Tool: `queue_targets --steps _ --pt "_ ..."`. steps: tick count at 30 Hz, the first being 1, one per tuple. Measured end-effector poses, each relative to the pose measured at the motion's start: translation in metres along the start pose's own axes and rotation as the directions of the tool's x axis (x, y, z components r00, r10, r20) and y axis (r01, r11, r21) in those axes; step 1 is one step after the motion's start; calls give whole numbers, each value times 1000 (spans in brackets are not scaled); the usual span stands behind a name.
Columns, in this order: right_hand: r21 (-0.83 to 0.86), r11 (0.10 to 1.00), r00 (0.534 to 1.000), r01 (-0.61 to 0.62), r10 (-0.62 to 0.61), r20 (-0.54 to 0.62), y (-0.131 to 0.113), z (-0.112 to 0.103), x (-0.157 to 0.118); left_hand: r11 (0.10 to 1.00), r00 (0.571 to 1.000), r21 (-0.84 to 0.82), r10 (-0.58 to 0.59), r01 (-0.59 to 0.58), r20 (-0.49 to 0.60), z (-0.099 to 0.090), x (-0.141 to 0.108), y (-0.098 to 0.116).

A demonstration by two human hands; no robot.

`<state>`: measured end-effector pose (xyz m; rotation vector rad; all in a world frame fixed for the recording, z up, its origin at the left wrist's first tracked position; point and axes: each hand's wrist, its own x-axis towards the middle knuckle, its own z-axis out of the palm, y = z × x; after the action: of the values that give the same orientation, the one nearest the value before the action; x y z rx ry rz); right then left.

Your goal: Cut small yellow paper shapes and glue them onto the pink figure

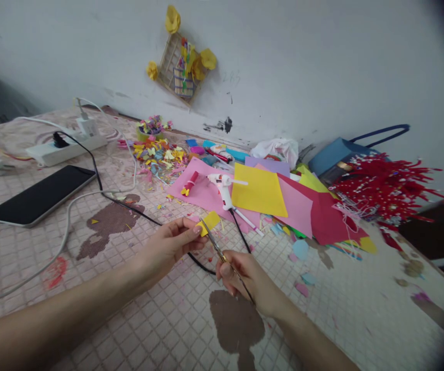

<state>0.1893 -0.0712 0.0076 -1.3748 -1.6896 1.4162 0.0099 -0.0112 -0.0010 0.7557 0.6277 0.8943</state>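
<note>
My left hand (177, 238) pinches a small piece of yellow paper (211, 221) between thumb and fingers. In my right hand (241, 270) is a pair of scissors (216, 247), their blades lying across the yellow piece. Just beyond both hands, a white glue gun (224, 189) rests on pink sheets (206, 198), its black cord running under my wrists. Left of the glue gun lies a small red paper roll (191, 181) with a yellow tip. A larger yellow sheet (260, 190) is on its right.
A heap of colourful paper cutouts (160, 157) lies at the back. On the left are a tablet (42, 195) and a power strip (65, 149) with cables. Red tinsel stems (380, 188) and a blue bag (335, 154) stand at the right. Paper scraps (301, 250) dot the tabletop.
</note>
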Motion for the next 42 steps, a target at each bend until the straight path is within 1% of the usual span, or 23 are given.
queue_targets --steps 5,10,14,22,25,28,31,34,37,40,42 --pt "-15 1000 1000 -8 8 -20 -2 1 -2 1000 1000 -11 -6 6 -15 0 1 0" --pt "28 999 999 -25 26 -21 1 1 -2 1000 1000 -5 -11 11 -27 0 1 0" --pt "62 997 998 -54 55 -19 3 2 -2 1000 1000 -7 -7 7 -13 -1 1 0" --pt "21 998 997 -62 63 -48 10 1 1 1000 1000 18 -16 16 -12 -4 3 0" --pt "30 997 994 -68 70 -86 12 0 3 999 1000 48 -12 12 -4 -5 3 -1" --pt "72 997 987 -16 27 -159 8 -1 5 987 1000 159 3 -4 6 -3 1 -2" --pt "117 993 974 32 -5 -225 1 0 6 959 999 282 22 -32 39 0 -3 -4" --pt "171 984 968 57 -13 -250 -3 4 5 941 997 337 4 -29 74 3 -7 -6" --pt "257 965 975 49 10 -222 -1 8 5 941 994 337 -60 26 91 3 -8 -8" --pt "377 925 981 54 21 -192 6 9 8 956 986 270 -144 117 84 3 -8 -8" --pt "460 885 985 75 6 -171 10 9 10 962 980 226 -177 153 91 4 -8 -8"
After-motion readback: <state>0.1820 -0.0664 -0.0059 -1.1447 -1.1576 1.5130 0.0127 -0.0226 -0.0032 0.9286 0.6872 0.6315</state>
